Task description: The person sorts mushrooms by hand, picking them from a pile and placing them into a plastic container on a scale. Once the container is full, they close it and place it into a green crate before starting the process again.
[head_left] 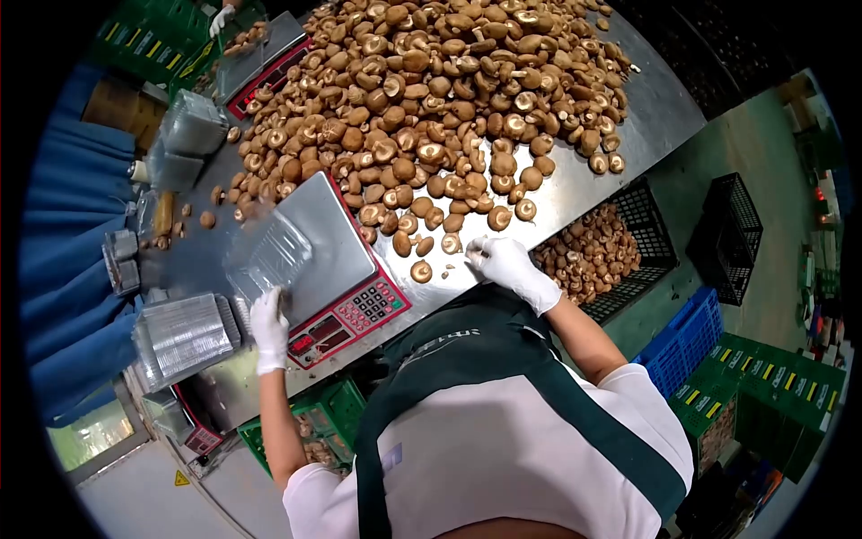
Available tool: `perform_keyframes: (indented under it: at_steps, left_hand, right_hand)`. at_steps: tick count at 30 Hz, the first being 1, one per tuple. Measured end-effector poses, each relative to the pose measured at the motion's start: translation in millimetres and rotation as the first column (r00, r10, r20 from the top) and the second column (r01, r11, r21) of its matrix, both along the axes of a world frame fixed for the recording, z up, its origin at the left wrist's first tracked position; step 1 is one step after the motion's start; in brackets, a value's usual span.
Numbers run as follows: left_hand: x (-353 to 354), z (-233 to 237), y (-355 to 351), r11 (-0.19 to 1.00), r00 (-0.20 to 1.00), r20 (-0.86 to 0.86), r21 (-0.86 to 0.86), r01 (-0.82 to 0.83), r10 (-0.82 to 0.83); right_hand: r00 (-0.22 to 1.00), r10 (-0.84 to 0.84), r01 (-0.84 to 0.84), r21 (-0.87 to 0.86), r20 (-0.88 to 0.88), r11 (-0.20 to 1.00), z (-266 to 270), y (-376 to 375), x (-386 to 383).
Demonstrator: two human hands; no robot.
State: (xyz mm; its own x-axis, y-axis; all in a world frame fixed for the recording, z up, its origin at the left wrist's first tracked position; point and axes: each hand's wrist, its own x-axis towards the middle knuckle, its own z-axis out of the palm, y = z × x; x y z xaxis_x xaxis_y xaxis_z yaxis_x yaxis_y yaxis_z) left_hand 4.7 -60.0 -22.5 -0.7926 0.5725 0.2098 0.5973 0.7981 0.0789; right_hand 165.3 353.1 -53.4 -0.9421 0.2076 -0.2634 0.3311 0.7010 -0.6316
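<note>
My left hand (269, 331), in a white glove, grips the near edge of a clear plastic tray (285, 250). The tray is tilted and slightly blurred over the metal plate of a red digital scale (337, 265). At the table's front edge is my gloved right hand (514, 271), its fingers curled together low over the metal top. Whatever may be between those fingertips is hidden. Close to them lie loose brown mushrooms, among them one mushroom (452, 243) and another mushroom (421, 271) nearer the scale.
A large mushroom heap (431, 99) covers the far table. Stacked clear trays (186, 334) stand at left, more trays (189, 135) farther back. A black crate (654, 229) of mushrooms sits below right; a green crate (346, 404) is below the scale. Another person's gloved hand (222, 20) shows top left.
</note>
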Motion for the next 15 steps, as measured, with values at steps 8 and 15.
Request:
perform_keyframes:
  at_steps: [8, 15]
  left_hand:
    - [24, 59, 44, 0.998, 0.906, 0.421, 0.014, -0.053, 0.043]
    - [42, 47, 215, 0.901, 0.956, 0.29, 0.424, -0.094, -0.037]
  right_hand:
    - [0.975, -0.16, 0.188, 0.189, -0.152, 0.964, -6, 57, -41]
    - [0.931, -0.255, 0.323, 0.268, -0.261, 0.907, -33, 135, -52]
